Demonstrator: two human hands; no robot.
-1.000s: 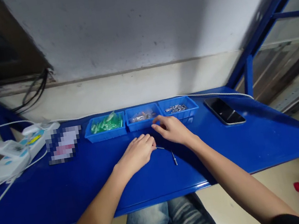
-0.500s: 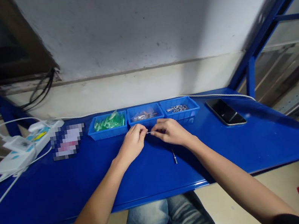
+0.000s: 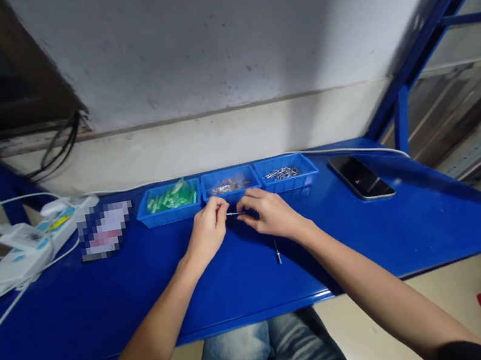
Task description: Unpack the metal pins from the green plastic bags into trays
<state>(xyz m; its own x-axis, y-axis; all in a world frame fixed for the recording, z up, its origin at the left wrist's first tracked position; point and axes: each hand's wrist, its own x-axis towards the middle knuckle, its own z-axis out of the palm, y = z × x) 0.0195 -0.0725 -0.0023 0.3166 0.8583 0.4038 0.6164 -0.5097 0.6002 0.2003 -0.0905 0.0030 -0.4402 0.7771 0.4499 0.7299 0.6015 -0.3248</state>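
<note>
Over the middle of the bench, in front of the trays, my left hand [image 3: 206, 225] pinches one end of a thin silver blind rivet [image 3: 234, 213]. The rivet lies level between my two hands. Its other end runs in among the curled fingers of my right hand [image 3: 271, 212], where it is hidden. A second blind rivet [image 3: 278, 253] rests on the blue bench [image 3: 239, 284], nearer to me than my right hand, its thin pin pointing away and its thicker body towards me.
Three blue trays stand along the back: one with green packets [image 3: 172, 196], one with clear bags of small parts [image 3: 229, 185], one with loose metal rivets [image 3: 283, 173]. A black phone [image 3: 362, 178] lies to the right. At the left is a white power strip [image 3: 38, 241] with cables.
My right fingers have loosened slightly and more of the rivet shows between the hands. The whole view has shifted a little; the rivet on the bench stays put.
</note>
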